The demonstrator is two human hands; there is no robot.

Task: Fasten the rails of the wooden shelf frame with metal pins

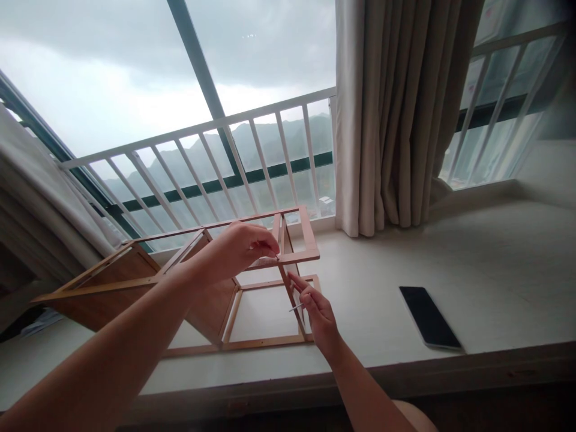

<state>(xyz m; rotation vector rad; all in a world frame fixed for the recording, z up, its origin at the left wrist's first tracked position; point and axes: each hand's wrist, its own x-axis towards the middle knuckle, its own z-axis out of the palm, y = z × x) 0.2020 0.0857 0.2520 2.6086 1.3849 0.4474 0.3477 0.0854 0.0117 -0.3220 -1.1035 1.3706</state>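
A light wooden frame (pixel 252 343) made of thin bars and brown panels lies on its side on the pale window ledge (pixel 495 264). My left hand (pixel 245 247) is closed, its fingertips pinching at the frame's upper crossbar near a joint. My right hand (pixel 317 312) is just below, beside a slanted bar, with its fingers curled around a small thin pale pin or screw (pixel 296 308). The two hands are close together but apart.
A black phone (pixel 429 318) lies flat on the ledge to the right. Beige curtains (pixel 396 114) hang behind it. A white railing (pixel 216 162) and large window run along the back. Folded grey fabric (pixel 40 198) sits at far left.
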